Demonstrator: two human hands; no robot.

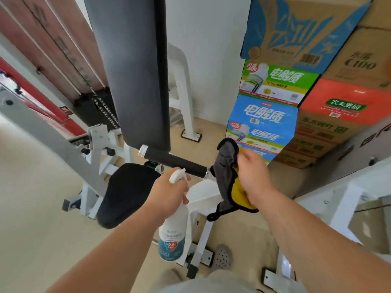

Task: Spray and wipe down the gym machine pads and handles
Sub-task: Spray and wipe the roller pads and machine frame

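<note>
Black cylindrical foam handle (175,161) is sticking out sideways between the long black back pad (135,70) and the rounded black seat pad (124,193). The left hand (169,191) is gripping a white plastic spray bottle (173,227) with curled fingers, its nozzle near the handle, while the right hand (251,176) is clutching a grey-and-yellow cloth (226,172) just beside the handle's end, before stacked colourful cardboard boxes (264,115).

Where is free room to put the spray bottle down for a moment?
Bare floor left of the seat pad, and the seat pad's own top. Crowded: stacked cartons at right, white frame feet below the handle.
</note>
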